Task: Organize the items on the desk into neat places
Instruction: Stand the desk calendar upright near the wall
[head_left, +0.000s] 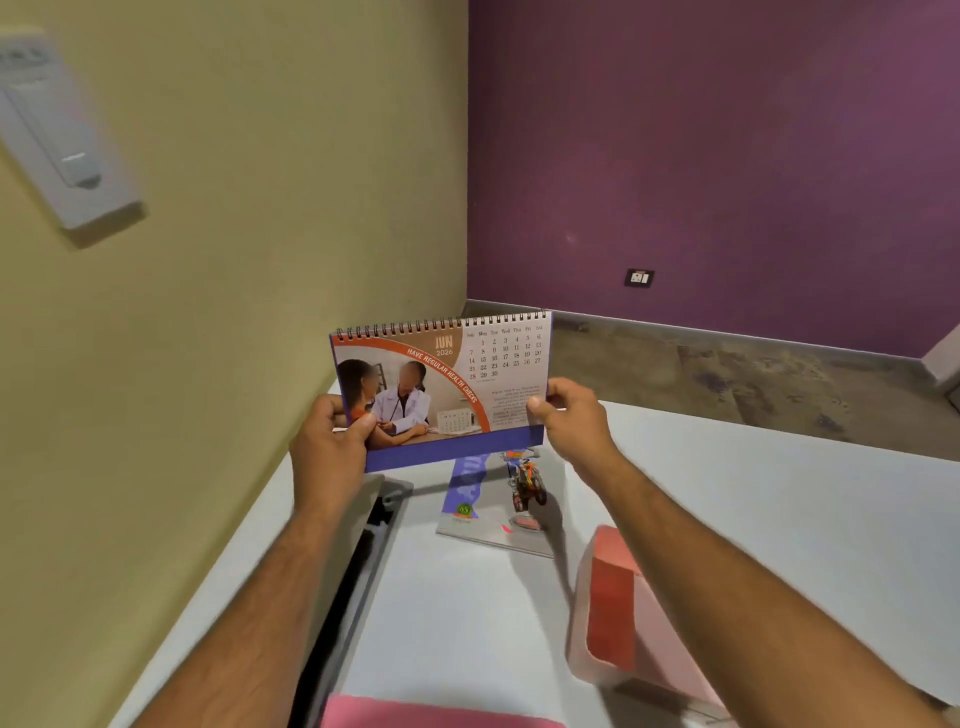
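Observation:
A spiral-bound desk calendar (441, 384), open at June 2026, is held up above the white desk (753, 499). My left hand (330, 447) grips its lower left corner, thumb on the front. My right hand (569, 415) pinches its right edge. Below the calendar a booklet (483, 514) lies flat on the desk, and a small toy motorbike (527, 480) stands on it. A pink and red box (623, 623) sits under my right forearm.
A grey laptop (358, 566) stands along the desk's left side, by the yellow wall. A pink object (431, 714) shows at the bottom edge. The purple wall carries a socket (639, 278); the floor lies beyond the desk's far edge.

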